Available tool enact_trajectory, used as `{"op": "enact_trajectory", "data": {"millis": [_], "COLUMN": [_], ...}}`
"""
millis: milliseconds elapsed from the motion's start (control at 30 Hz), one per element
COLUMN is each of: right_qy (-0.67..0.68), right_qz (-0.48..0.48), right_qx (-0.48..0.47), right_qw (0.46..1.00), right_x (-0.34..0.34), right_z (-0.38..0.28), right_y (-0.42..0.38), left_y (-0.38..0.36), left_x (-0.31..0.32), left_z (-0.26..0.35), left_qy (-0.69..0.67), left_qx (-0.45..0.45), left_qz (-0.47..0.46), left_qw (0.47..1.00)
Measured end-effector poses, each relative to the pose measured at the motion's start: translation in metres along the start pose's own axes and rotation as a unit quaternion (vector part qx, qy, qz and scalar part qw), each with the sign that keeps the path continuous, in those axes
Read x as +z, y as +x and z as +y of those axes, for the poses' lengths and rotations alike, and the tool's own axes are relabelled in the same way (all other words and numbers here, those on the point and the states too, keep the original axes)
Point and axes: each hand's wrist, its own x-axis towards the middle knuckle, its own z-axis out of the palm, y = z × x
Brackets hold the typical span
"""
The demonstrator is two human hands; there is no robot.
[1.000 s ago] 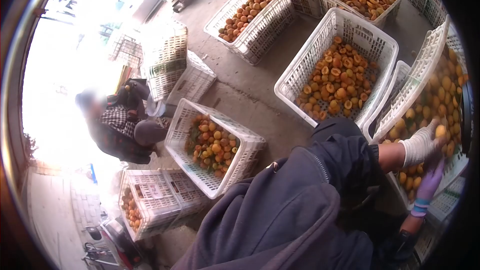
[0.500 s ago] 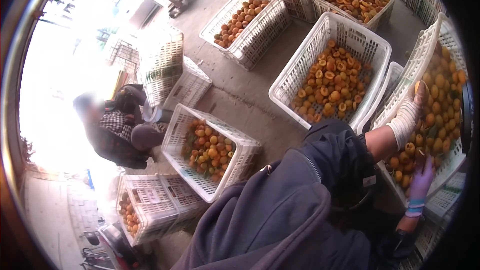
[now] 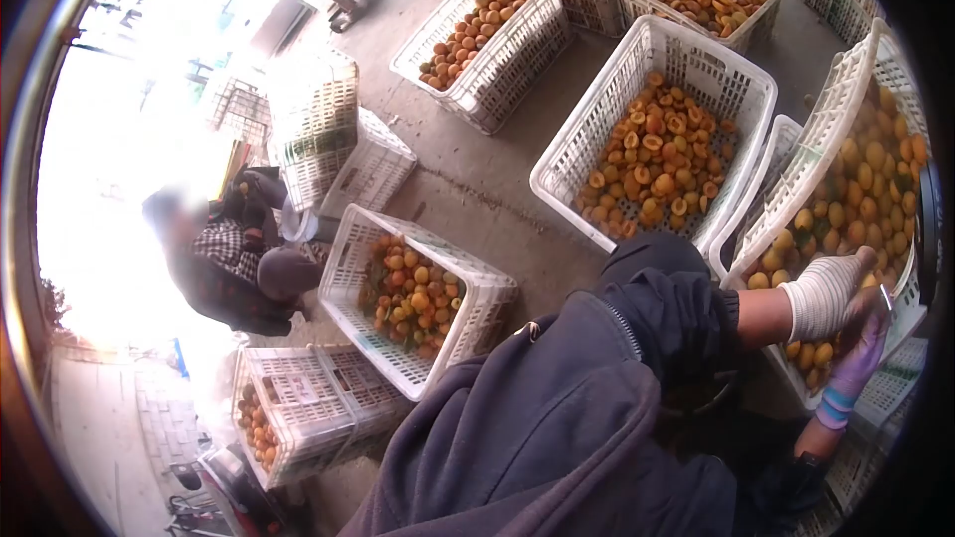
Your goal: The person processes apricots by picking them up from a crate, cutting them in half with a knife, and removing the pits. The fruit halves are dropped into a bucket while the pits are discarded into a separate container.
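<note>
My left hand point(image 3: 828, 295), in a white knitted glove with darkened fingertips, is closed over the tilted white crate point(image 3: 818, 161) at the right. An apricot point(image 3: 869, 281) shows in small part at its fingers, mostly hidden. Right below, touching or nearly touching it, my right hand point(image 3: 858, 356) in a purple glove is closed on a small knife point(image 3: 886, 296), whose bright blade sticks up. Whole orange apricots point(image 3: 863, 194) with a few green leaves fill the tilted crate beneath both hands.
Beside my knee stands a white crate point(image 3: 557, 179) of halved apricots point(image 3: 657, 149). More crates hold fruit, including a tilted one point(image 3: 487, 313) and one at the back point(image 3: 517, 70). A seated person point(image 3: 229, 259) is at the left, near stacked crates point(image 3: 323, 129).
My left hand has come down from the upper part of the tilted crate to meet my right hand. My right hand has risen slightly, and the knife blade now shows clearly.
</note>
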Motion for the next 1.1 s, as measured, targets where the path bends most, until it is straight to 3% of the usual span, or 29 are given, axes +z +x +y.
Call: {"op": "enact_trajectory", "data": {"millis": [100,200,267,300,367,433,467,500,700,767,900,933,967,1000,1033,1100], "right_qy": [0.085,-0.017,-0.071,-0.104,-0.137,-0.251,-0.276,-0.274,-0.381,-0.395,-0.395,-0.409,-0.409,-0.418,-0.424,-0.4], "right_qz": [0.057,0.041,0.015,0.048,0.08,0.075,0.065,0.066,0.116,0.107,0.061,0.054,0.054,0.033,0.013,0.008], "right_qx": [0.017,-0.014,-0.038,-0.072,-0.108,-0.174,-0.23,-0.229,-0.192,-0.243,-0.239,-0.248,-0.248,-0.295,-0.342,-0.326], "right_qw": [0.995,0.999,0.997,0.991,0.982,0.949,0.931,0.932,0.897,0.88,0.885,0.877,0.876,0.859,0.838,0.857], "right_x": [0.004,0.003,0.012,0.02,0.025,0.017,0.016,0.016,0.033,0.035,0.043,0.039,0.043,0.05,0.053,0.047], "right_z": [0.006,-0.005,-0.012,-0.016,-0.017,-0.01,-0.009,-0.008,-0.017,-0.017,-0.028,-0.025,-0.029,-0.036,-0.04,-0.035], "right_y": [-0.004,-0.007,-0.012,-0.017,-0.02,-0.021,-0.02,-0.022,-0.035,-0.033,-0.038,-0.038,-0.04,-0.044,-0.046,-0.043], "left_y": [0.0,-0.001,-0.004,-0.005,-0.003,-0.002,-0.002,-0.003,-0.003,-0.004,0.002,0.01,0.014,0.019,0.02,0.022], "left_x": [-0.002,-0.001,-0.001,0.005,0.022,0.024,0.024,0.022,0.036,0.035,0.04,0.059,0.064,0.07,0.069,0.076], "left_z": [0.005,0.008,0.009,0.004,-0.013,-0.019,-0.018,-0.017,-0.033,-0.034,-0.043,-0.063,-0.065,-0.067,-0.071,-0.072], "left_qy": [0.071,0.074,0.058,0.061,0.176,0.192,0.192,0.194,0.143,0.121,0.009,-0.256,-0.498,-0.562,-0.562,-0.691], "left_qx": [0.031,0.05,0.003,0.003,0.176,0.187,0.196,0.204,0.088,0.077,0.058,-0.077,-0.204,-0.308,-0.311,-0.313], "left_qz": [-0.02,-0.026,-0.033,-0.031,0.02,0.014,0.017,0.02,-0.009,-0.01,-0.047,-0.069,-0.085,-0.099,-0.107,-0.113], "left_qw": [0.997,0.996,0.998,0.998,0.968,0.963,0.962,0.959,0.986,0.99,0.997,0.961,0.839,0.761,0.759,0.642]}}
